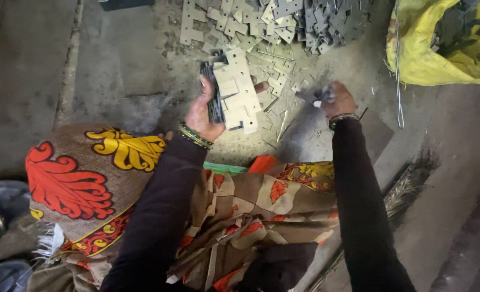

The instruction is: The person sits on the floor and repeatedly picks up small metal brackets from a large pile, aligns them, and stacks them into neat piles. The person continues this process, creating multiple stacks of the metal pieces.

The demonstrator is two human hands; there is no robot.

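- Nearest the camera: a patterned cloth (240,216) in brown, red and yellow drapes over the person's lap; dark sleeves run forward from it.
- The left hand (205,111) is clenched around a stack of flat metal plates (234,92), held on edge above the floor (115,59), thumb on one face, fingers (260,85) wrapped behind.
- The plates are thin, stiff stampings with notched, stepped outlines, pale grey. Judged rigid, fairly heavy as a stack, sharp at the edges and prone to sliding apart; best gripped across the flat faces, squeezing the stack.
- The right hand (334,100) is closed on a small grey piece (313,97), blurred; its kind cannot be told.
- A loose pile of similar plates (283,21) lies at the floor's far edge, beside a yellow sack (429,54).
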